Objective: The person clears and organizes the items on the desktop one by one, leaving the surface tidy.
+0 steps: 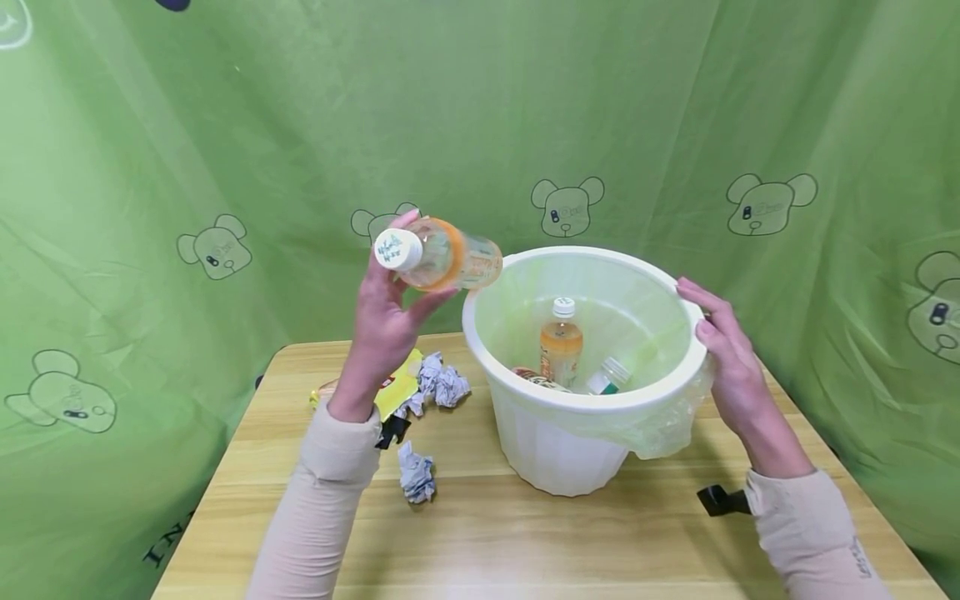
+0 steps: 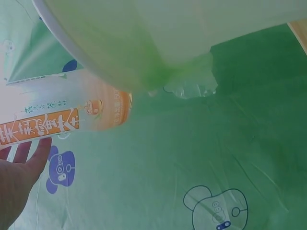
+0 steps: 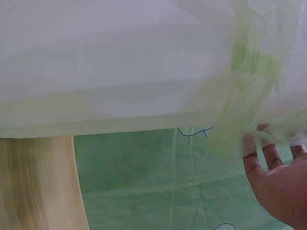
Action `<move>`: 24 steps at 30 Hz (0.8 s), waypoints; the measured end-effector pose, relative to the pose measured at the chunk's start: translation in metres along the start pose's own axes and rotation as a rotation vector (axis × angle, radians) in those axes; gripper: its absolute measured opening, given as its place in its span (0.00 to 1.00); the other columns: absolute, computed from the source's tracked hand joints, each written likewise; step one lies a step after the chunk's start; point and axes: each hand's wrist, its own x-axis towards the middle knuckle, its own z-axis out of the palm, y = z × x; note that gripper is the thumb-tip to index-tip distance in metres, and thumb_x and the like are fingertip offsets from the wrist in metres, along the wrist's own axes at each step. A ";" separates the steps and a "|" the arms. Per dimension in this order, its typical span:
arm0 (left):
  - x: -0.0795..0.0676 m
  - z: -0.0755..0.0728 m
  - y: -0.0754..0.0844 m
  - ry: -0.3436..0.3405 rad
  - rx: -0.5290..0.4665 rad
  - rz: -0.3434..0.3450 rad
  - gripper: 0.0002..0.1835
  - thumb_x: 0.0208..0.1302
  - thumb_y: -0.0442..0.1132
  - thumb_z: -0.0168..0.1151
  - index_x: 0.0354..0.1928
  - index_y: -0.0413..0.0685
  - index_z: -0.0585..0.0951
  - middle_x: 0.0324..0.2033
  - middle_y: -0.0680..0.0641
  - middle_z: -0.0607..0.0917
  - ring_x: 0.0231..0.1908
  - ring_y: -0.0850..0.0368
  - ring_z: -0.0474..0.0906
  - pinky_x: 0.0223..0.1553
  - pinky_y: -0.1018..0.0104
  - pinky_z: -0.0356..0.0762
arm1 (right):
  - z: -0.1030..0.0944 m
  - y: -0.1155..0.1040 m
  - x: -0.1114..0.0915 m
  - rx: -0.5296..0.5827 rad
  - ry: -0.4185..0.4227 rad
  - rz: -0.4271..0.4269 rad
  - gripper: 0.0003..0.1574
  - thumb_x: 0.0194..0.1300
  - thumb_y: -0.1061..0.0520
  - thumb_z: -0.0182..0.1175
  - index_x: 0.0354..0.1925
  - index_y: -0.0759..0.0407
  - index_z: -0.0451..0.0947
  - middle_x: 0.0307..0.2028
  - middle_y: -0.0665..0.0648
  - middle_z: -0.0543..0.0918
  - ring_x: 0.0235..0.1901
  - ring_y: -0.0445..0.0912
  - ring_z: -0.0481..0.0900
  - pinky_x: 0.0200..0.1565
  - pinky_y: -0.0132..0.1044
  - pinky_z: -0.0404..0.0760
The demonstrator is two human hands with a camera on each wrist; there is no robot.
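Bottle [image 1: 474,260]: clamped in the left grip [image 1: 384,321]; slackening could drop it.
Bin [image 1: 558,454]: right of that grip, rim [image 1: 585,404] clamped by the right grip [image 1: 733,371]; tugging could tip it.

White bin [image 3: 120,72] fills upper part of view, wall pale, crossed by faint soft-edged bands; lower outline runs nearly straight, rising slightly to right. Thin green bag [image 3: 254,72] hangs down bin's right side, see-through, wrinkled, deeper green in one patch. Right hand [image 3: 283,189] at lower right, fingers [image 3: 271,155] bent upward, spread a little, tips partly veiled by bag film. Wood-grain worktop [image 3: 38,187] at lower left, straight edge against green cloth [image 3: 144,177]; cloth creased, bits of dark line drawing on it.
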 end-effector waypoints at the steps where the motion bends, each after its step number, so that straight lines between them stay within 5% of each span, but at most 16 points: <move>1: 0.000 0.001 0.000 -0.002 -0.004 0.000 0.44 0.62 0.31 0.71 0.77 0.43 0.61 0.64 0.40 0.77 0.62 0.46 0.78 0.66 0.54 0.81 | 0.000 0.000 0.000 0.001 0.000 -0.001 0.31 0.80 0.61 0.41 0.76 0.64 0.61 0.77 0.54 0.61 0.77 0.49 0.53 0.65 0.22 0.69; 10: 0.003 0.011 0.000 -0.025 -0.026 0.031 0.46 0.59 0.21 0.70 0.77 0.38 0.59 0.65 0.36 0.76 0.62 0.38 0.78 0.65 0.53 0.82 | 0.000 0.000 0.000 0.000 0.005 0.008 0.31 0.80 0.61 0.41 0.76 0.64 0.62 0.77 0.53 0.61 0.77 0.49 0.52 0.65 0.22 0.69; 24: 0.000 0.026 -0.002 -0.061 -0.044 -0.005 0.45 0.58 0.21 0.70 0.76 0.36 0.59 0.65 0.34 0.76 0.61 0.41 0.79 0.65 0.54 0.82 | 0.000 0.001 0.000 -0.002 0.005 0.005 0.31 0.80 0.61 0.41 0.76 0.64 0.62 0.77 0.54 0.61 0.77 0.50 0.52 0.65 0.22 0.69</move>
